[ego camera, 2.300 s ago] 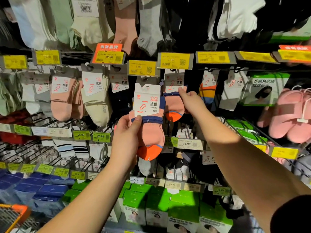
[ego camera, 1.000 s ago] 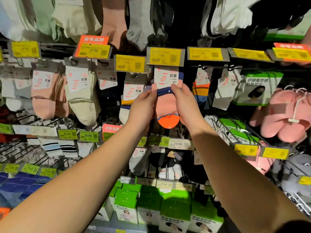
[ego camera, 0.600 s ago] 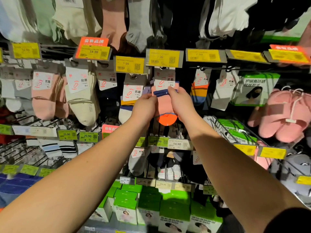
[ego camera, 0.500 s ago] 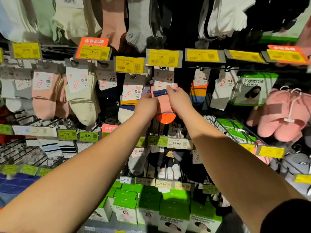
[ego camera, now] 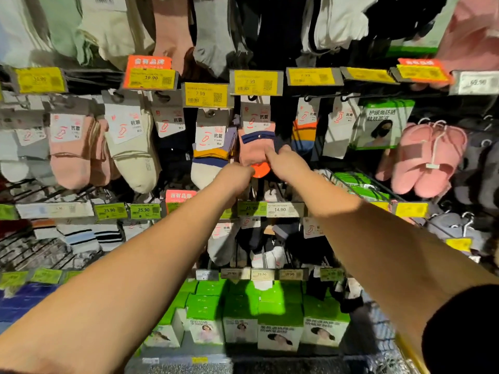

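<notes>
1. Two hands reach the pink sock (ego camera: pixel 255 149), which hangs below a yellow price tag (ego camera: pixel 255 82).
2. Right hand (ego camera: pixel 289 166) rests straight fingers on it; left hand (ego camera: pixel 235 176) hides its fingers, so its grip cannot be told.
3. Striped sock (ego camera: pixel 209 157) crowds its left side.

My left hand (ego camera: pixel 235 175) and right hand (ego camera: pixel 287 163), two in all, one orange-toed sock pack (ego camera: pixel 255 152), one pair of pink slippers (ego camera: pixel 429 157), one mask pack (ego camera: pixel 383 124), two 25.90 tags (ego camera: pixel 110 210) (ego camera: pixel 145 210)

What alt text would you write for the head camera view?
A person's left hand and right hand reach to a pink sock pair with navy stripe and orange toe, hanging under a yellow 7.99 price tag. More socks hang around it; green boxes stand below.
</notes>
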Motion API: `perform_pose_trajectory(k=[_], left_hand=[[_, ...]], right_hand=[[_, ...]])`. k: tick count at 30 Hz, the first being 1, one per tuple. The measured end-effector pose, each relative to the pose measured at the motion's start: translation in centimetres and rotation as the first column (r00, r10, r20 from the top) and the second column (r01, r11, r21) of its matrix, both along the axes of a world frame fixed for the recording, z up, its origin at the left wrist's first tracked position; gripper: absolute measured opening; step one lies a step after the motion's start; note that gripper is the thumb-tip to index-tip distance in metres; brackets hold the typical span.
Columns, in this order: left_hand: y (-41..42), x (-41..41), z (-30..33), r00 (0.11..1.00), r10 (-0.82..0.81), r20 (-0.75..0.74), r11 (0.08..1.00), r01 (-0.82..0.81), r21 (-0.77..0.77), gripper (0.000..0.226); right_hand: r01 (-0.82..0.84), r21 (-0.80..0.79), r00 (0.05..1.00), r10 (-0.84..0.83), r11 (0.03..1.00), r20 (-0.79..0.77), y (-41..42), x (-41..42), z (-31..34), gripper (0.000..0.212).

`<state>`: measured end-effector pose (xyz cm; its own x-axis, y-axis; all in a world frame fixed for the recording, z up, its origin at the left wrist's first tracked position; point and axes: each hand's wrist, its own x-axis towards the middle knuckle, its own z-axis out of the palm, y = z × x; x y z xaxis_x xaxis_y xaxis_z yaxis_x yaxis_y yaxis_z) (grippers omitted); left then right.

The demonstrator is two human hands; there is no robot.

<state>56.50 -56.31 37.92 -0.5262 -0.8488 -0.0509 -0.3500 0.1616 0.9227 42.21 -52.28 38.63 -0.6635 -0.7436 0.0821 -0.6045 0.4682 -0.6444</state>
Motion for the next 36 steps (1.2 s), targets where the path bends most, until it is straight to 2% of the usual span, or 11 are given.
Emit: perform_pose_trajectory(k=[2, 5, 8, 11, 13, 15, 17, 24, 29, 32, 36], left_hand=[[0.6, 1.6, -1.0, 0.998, -0.052, 0.029, 0.999, 0.051, 0.009, 0.01], [2.6, 4.0, -3.1, 0.993, -0.111, 0.026, 0.994, 0.111, 0.006, 0.011], [5.3, 5.9, -6.1, 0.983, -0.184, 0.016, 0.982, 0.183, 0.043, 0.012], [7.9, 6.4, -10.4, 0.96, -0.265, 0.095, 0.964, 0.262, 0.046, 0.02], [10.1, 6.5, -13.1, 0.929, -0.34, 0.146, 0.94, 0.331, 0.079, 0.016], [12.3, 6.2, -15.7, 0.882, -0.428, 0.2, 0.904, 0.417, 0.094, 0.017], [14.4, 5.6, -18.1, 0.844, -0.48, 0.241, 0.877, 0.472, 0.093, 0.015], [23.7, 2.9, -23.6, 0.692, -0.661, 0.29, 0.747, 0.643, 0.167, 0.012], [30.4, -3.8, -25.5, 0.606, -0.727, 0.322, 0.672, 0.724, 0.156, 0.02], [35.6, -9.2, -26.4, 0.607, -0.729, 0.317, 0.677, 0.707, 0.204, 0.013], [42.7, -16.0, -27.9, 0.571, -0.76, 0.312, 0.65, 0.685, 0.329, 0.016]], right_hand=[[-0.008, -0.073, 1.0, 0.006, 0.997, -0.027, 2.0, 0.3, -1.5, 0.061], [-0.023, -0.12, 0.999, 0.018, 0.992, -0.043, 6.6, 2.3, -4.1, 0.032], [0.064, -0.212, 0.967, -0.113, 0.975, -0.229, 11.3, 4.3, -8.4, 0.031], [-0.007, 0.02, 0.999, 0.006, 1.0, 0.051, 16.7, 6.1, -13.6, 0.024], [0.028, 0.091, 0.991, -0.04, 0.995, 0.127, 20.6, 7.4, -16.6, 0.018], [0.07, 0.094, 0.977, -0.087, 0.993, 0.193, 24.2, 8.6, -19.4, 0.023], [0.103, 0.126, 0.96, -0.132, 0.987, 0.249, 27.9, 9.0, -22.2, 0.028], [0.24, 0.438, 0.877, -0.387, 0.866, 0.285, 41.6, 7.2, -28.2, 0.037], [0.463, 0.374, 0.733, -0.584, 0.804, 0.349, 49.8, 4.1, -31.4, 0.024], [0.477, 0.347, 0.732, -0.584, 0.807, 0.351, 54.5, 0.6, -32.2, 0.005], [0.553, 0.356, 0.646, -0.658, 0.753, 0.388, 60.1, -6.4, -33.6, 0.008]])
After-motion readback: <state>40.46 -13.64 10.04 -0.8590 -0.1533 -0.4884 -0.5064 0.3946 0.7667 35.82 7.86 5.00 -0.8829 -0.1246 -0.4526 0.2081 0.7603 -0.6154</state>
